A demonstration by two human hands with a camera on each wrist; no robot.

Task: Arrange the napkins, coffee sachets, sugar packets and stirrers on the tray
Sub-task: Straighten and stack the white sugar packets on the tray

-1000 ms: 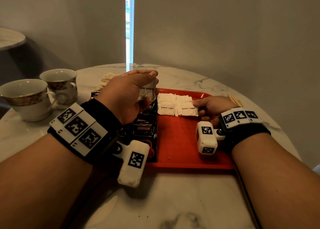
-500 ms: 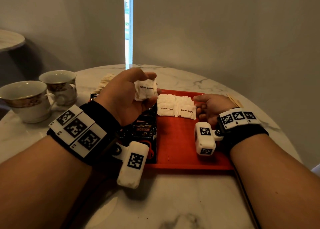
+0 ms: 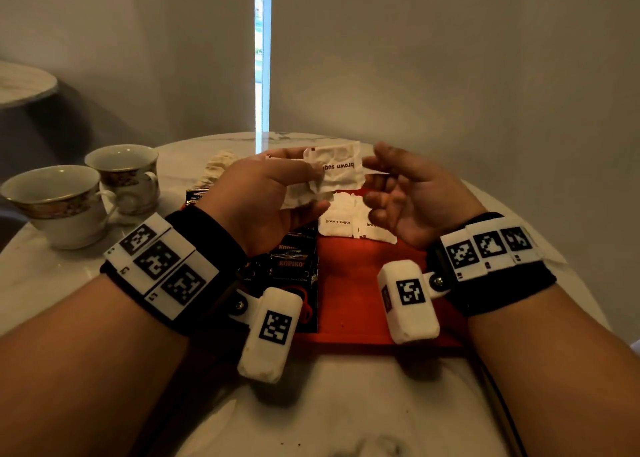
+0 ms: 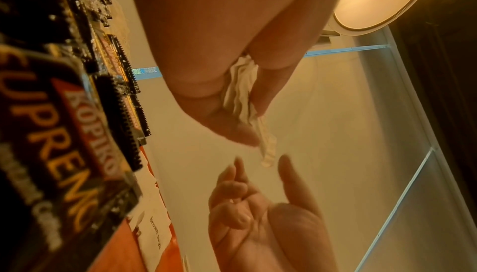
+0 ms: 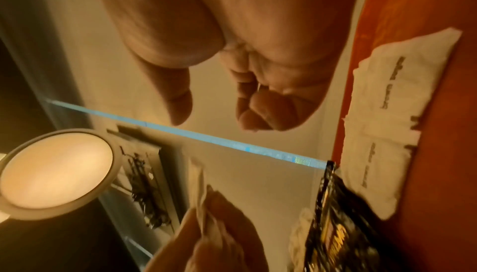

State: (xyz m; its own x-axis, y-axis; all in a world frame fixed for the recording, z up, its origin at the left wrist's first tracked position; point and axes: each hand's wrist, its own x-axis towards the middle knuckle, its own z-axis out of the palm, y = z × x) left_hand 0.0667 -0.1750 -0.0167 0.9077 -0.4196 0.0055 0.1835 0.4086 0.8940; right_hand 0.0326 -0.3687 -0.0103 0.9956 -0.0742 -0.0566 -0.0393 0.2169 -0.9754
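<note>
My left hand (image 3: pixel 311 184) is raised above the red tray (image 3: pixel 360 294) and pinches a small bunch of crumpled white brown-sugar packets (image 3: pixel 337 174) between thumb and fingers; the left wrist view shows the bunch (image 4: pixel 242 96) edge-on. My right hand (image 3: pixel 370 183) hovers just right of them, thumb and fingers spread, the packets' free end between them but not gripped. More sugar packets (image 3: pixel 341 219) lie side by side at the tray's back. Black Kopiko coffee sachets (image 3: pixel 291 266) overlap in a row along the tray's left side. Pale napkins (image 3: pixel 218 164) lie on the table behind my left hand.
Two gold-trimmed teacups (image 3: pixel 57 202) (image 3: pixel 124 172) stand on the round marble table (image 3: pixel 346 404) at the left. The tray's front right part shows bare red. A grey wall rises close behind the table.
My left hand lifted the packets higher and toward the middle. My right hand left the packets lying on the tray, rose and opened beside the held bunch.
</note>
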